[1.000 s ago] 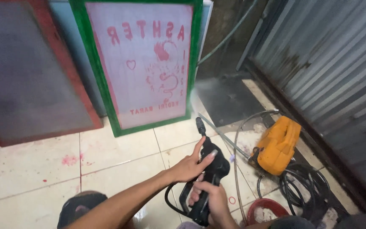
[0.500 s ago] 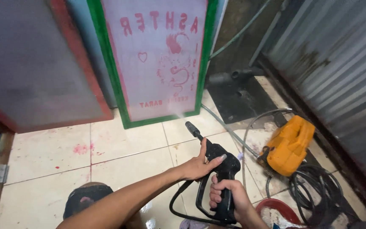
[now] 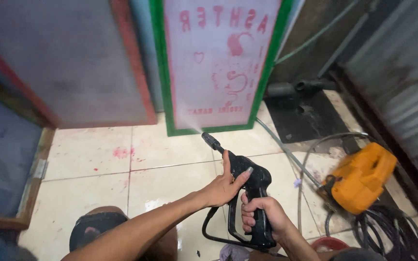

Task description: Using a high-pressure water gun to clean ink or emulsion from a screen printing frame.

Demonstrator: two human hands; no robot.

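The right hand (image 3: 262,215) has its fingers wrapped shut round the grip of the black spray gun (image 3: 245,186), which sits low in the middle just in front of the green-framed screen (image 3: 218,63), while the left hand (image 3: 223,183) lies half open over the gun's body, steadying it. With the nozzle so near the screen, the jet could tear the mesh or splash back off the frame, and the wet floor tiles (image 3: 165,159) look slippery. Right of the screen, the orange washer (image 3: 359,176), its coiled hoses (image 3: 388,227) and a red bucket (image 3: 327,241) crowd the floor and could snag a foot.
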